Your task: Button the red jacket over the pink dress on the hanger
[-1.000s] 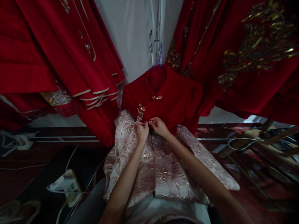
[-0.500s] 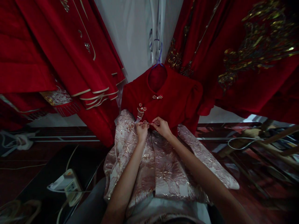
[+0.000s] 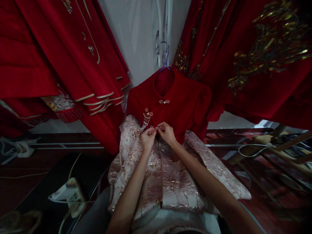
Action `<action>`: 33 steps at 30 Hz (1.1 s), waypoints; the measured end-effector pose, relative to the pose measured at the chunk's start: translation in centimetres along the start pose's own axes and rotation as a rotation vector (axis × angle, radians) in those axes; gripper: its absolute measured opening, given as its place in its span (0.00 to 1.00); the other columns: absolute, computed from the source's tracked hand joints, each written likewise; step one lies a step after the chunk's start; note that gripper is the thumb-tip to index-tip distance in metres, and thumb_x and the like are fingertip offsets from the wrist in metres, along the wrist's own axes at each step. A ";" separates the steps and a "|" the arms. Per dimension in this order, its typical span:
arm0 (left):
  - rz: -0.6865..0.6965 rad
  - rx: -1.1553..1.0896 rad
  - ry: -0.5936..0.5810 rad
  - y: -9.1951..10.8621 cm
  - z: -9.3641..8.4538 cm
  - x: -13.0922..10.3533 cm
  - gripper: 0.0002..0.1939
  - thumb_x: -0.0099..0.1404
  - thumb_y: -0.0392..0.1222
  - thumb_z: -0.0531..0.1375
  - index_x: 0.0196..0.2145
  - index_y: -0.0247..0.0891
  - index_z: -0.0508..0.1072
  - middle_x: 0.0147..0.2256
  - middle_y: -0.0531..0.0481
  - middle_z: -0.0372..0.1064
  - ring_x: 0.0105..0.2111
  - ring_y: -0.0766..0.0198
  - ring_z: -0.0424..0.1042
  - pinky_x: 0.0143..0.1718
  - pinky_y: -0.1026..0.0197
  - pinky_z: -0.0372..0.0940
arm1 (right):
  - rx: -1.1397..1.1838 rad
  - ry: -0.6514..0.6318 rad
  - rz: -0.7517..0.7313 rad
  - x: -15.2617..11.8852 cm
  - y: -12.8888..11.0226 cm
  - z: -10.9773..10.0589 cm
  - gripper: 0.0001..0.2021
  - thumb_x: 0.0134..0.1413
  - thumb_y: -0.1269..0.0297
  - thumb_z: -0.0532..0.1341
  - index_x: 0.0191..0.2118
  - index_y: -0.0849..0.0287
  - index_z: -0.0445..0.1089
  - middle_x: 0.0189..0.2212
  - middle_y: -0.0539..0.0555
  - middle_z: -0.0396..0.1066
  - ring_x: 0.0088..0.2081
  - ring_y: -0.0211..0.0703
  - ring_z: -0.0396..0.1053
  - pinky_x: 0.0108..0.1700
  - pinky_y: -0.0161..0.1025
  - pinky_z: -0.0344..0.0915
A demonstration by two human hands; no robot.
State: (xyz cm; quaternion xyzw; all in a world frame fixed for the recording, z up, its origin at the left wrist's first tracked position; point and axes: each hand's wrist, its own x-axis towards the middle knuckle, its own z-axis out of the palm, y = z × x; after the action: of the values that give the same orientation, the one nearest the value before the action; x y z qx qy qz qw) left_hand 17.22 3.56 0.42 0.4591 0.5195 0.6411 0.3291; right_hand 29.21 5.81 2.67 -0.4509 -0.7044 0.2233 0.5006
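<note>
A red high-collared garment (image 3: 185,100) hangs in front of me on a purple hanger (image 3: 166,58). Its collar carries a jewelled frog fastening (image 3: 164,102), with a beaded tassel ornament (image 3: 147,117) below and to the left. Overlapping its lower front is a pale pink brocade jacket (image 3: 180,185), spread over my lap. My left hand (image 3: 148,139) and my right hand (image 3: 167,133) meet at the brocade's upper edge. Both are closed in a pinch on a small beaded ornament (image 3: 156,128), mostly covered by the fingertips.
Red garments with gold trim (image 3: 97,81) hang at left, and one with gold sequins (image 3: 263,52) at right. A power strip (image 3: 74,195) lies on a black seat (image 3: 51,182) at lower left. Wooden frame pieces (image 3: 275,149) with a white cable stand at right.
My two hands have drawn closer together, their fingertips now nearly touching over the small beaded ornament. The garments hang almost as before.
</note>
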 end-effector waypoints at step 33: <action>0.135 0.654 -0.239 2.4 1.0 1.1 0.04 0.58 0.40 0.59 0.31 0.37 0.71 0.30 0.51 0.71 0.31 0.65 0.71 0.36 0.63 0.65 | 0.082 -0.267 0.074 0.2 1.6 -3.8 0.10 0.55 0.70 0.56 0.43 0.58 0.67 0.38 0.54 0.70 0.41 0.41 0.70 0.46 0.40 0.68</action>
State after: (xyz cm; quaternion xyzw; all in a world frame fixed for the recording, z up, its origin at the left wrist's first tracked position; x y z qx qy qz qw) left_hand 17.86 4.33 3.08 0.6452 0.6237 0.4029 0.1799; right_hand 33.27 6.28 3.01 -0.4221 -0.7380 0.3279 0.4120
